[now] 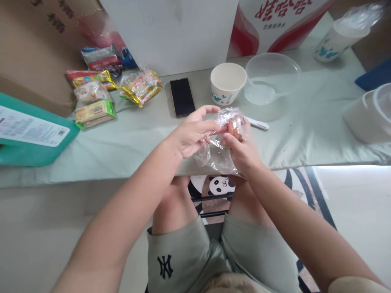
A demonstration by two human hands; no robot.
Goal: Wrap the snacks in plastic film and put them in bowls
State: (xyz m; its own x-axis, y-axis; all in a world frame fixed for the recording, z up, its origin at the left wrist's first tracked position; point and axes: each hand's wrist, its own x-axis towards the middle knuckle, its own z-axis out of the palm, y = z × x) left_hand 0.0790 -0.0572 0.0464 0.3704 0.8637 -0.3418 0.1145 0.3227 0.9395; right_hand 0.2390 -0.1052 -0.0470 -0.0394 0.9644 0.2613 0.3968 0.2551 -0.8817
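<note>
Over the front edge of the table I hold a crinkled clear plastic bag (pixel 214 156) between my hands. My left hand (pixel 194 132) grips the bag's upper left part, its fingers partly hidden by the shiny film. In my right hand (pixel 244 150) is a small reddish-brown packaged snack (pixel 236 128), with clear film around it; its exact kind cannot be made out. Just behind the hands stands a white paper cup (pixel 224 97) with a blue leaf print. A white plastic spoon or similar utensil (pixel 258 123) lies right of the bag.
A black phone (pixel 182 97) lies left of the cup, a clear plastic bowl (pixel 271 81) right of it. Snack packets (pixel 95 112) are grouped at left beside a green container (pixel 39 134). Cups in plastic (pixel 339 40) and a white pitcher (pixel 368 116) stand at right; boxes (pixel 171 36) line the back.
</note>
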